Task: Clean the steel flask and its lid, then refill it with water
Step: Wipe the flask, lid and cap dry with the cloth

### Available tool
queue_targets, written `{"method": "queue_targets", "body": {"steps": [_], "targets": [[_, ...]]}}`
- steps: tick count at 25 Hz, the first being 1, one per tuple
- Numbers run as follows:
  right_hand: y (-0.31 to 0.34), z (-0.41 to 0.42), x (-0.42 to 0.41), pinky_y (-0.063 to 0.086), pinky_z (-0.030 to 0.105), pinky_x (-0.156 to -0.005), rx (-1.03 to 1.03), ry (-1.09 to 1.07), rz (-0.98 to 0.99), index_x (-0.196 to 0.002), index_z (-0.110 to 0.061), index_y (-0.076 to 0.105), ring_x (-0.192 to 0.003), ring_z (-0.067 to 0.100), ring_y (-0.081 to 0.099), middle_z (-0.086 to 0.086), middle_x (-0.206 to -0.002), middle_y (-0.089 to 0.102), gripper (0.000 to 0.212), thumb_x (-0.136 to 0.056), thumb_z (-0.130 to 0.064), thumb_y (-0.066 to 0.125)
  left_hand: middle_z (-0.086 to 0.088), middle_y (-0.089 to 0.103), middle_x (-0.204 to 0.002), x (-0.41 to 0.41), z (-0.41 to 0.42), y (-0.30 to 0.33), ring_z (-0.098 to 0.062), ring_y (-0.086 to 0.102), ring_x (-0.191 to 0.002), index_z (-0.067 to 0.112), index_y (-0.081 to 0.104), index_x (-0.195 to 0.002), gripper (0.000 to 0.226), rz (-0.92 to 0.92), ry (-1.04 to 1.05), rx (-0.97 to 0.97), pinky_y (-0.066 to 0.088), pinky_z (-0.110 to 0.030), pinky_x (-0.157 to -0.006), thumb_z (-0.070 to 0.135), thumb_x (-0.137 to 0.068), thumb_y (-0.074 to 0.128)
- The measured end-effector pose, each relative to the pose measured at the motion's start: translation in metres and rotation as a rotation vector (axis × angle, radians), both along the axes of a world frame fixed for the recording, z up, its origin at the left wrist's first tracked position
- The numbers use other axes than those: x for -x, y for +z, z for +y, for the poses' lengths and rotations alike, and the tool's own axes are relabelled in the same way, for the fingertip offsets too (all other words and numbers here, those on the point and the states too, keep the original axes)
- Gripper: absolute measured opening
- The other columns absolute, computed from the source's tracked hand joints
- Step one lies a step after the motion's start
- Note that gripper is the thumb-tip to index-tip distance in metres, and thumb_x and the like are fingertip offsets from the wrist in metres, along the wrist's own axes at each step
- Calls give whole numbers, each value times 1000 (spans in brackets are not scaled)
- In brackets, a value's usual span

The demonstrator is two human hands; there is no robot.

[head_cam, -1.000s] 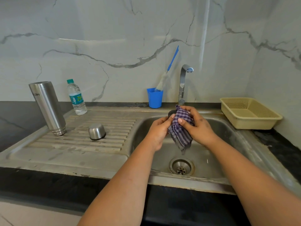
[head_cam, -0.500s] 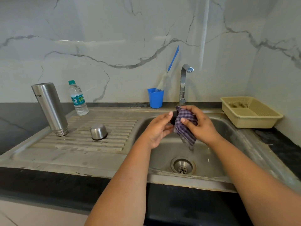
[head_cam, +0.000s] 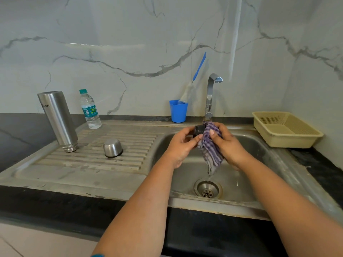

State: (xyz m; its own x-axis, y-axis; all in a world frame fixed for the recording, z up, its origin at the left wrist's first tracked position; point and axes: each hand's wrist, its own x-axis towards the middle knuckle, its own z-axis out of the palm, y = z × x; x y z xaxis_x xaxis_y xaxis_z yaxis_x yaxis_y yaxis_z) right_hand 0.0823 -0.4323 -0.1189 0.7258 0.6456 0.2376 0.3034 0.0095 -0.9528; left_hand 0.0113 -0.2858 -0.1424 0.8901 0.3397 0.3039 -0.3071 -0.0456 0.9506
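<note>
Uncovered now, dark lid pinched by left hand; right hand apparently grips cloth.

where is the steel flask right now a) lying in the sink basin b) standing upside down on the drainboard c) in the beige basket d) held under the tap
b: the steel flask stands mouth-down on the drainboard, left of the steel cup, while both hands work over the sink.

lid mostly under cloth, prob. black
</note>
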Motion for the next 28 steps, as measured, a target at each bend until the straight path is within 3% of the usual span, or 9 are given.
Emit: {"method": "queue_targets", "body": {"steps": [3, 6, 10, 12, 14, 18, 23, 26, 28], "targets": [[7, -9, -4, 53, 37, -85, -214, 201, 601, -130, -9, 50, -104, 30, 65, 22, -120, 64, 32, -102, -20, 40, -9, 63, -122, 2, 1, 0, -21, 59, -114, 16, 55, -133, 48, -14, -20, -98, 55, -33, -89, 4, -88, 69], [6, -9, -7, 54, 37, -84, -193, 201, 590, -131, -6, 50, -101, 28, 66, 22, -119, 64, 33, -102, -17, 40, -11, 61, -128, 3, 0, 2, -20, 61, -115, 15, 54, -135, 48, 4, -60, -32, 54, -36, -94, 9, -89, 67], [0, -8, -8, 52, 29, -89, 22, 22, -175, -127, -25, 51, -101, 13, 64, 0, -115, 64, 32, -96, -25, 55, -11, 72, -110, 4, -4, 11, -18, 70, -99, 4, 60, -124, 49, 155, 26, 246, 57, -28, -83, 41, -92, 60], [-3, -10, -11, 47, 22, -92, 141, -24, -654, -129, -28, 51, -106, 6, 57, -7, -117, 59, 40, -91, -27, 63, -10, 73, -101, 3, -3, 8, -19, 71, -94, 4, 66, -112, 39, 224, 33, 244, 57, -29, -82, 38, -94, 59], [-3, -10, -11, 42, 21, -94, 145, -14, -780, -133, -26, 51, -109, 6, 53, -5, -122, 56, 45, -90, -29, 64, -12, 71, -98, 4, -3, 6, -17, 70, -88, 6, 65, -102, 22, 173, -20, 292, 58, -28, -80, 26, -96, 60], [7, -12, -3, 50, 21, -81, 112, -46, -344, -123, -33, 51, -91, 5, 64, -13, -104, 64, 30, -94, -37, 56, -2, 67, -102, 9, -4, 11, -11, 68, -89, 8, 58, -107, 25, -28, -94, 292, 57, -26, -79, -7, -87, 62], [19, -23, -7, 54, 33, -81, -34, 209, 460, -118, -5, 61, -93, 26, 70, 17, -105, 71, 35, -93, -27, 53, 4, 66, -107, 12, -4, 12, -11, 63, -98, 14, 56, -113, 43, -40, -106, 123, 53, -30, -92, -15, -82, 64], [23, -28, -11, 56, 32, -73, 60, 46, 449, -117, -2, 63, -85, 25, 70, 16, -99, 72, 31, -95, -24, 55, -5, 65, -112, 14, -3, 15, -18, 65, -102, 12, 57, -112, 30, -19, -144, 327, 55, -31, -91, -3, -87, 63], [23, -35, -22, 55, 38, -83, 168, -195, 151, -127, -16, 57, -94, 24, 66, 7, -106, 69, 34, -94, -26, 58, -14, 65, -116, 14, 0, 16, -23, 67, -104, 8, 56, -117, 27, 21, -162, 481, 58, -33, -87, 9, -90, 61]]}}
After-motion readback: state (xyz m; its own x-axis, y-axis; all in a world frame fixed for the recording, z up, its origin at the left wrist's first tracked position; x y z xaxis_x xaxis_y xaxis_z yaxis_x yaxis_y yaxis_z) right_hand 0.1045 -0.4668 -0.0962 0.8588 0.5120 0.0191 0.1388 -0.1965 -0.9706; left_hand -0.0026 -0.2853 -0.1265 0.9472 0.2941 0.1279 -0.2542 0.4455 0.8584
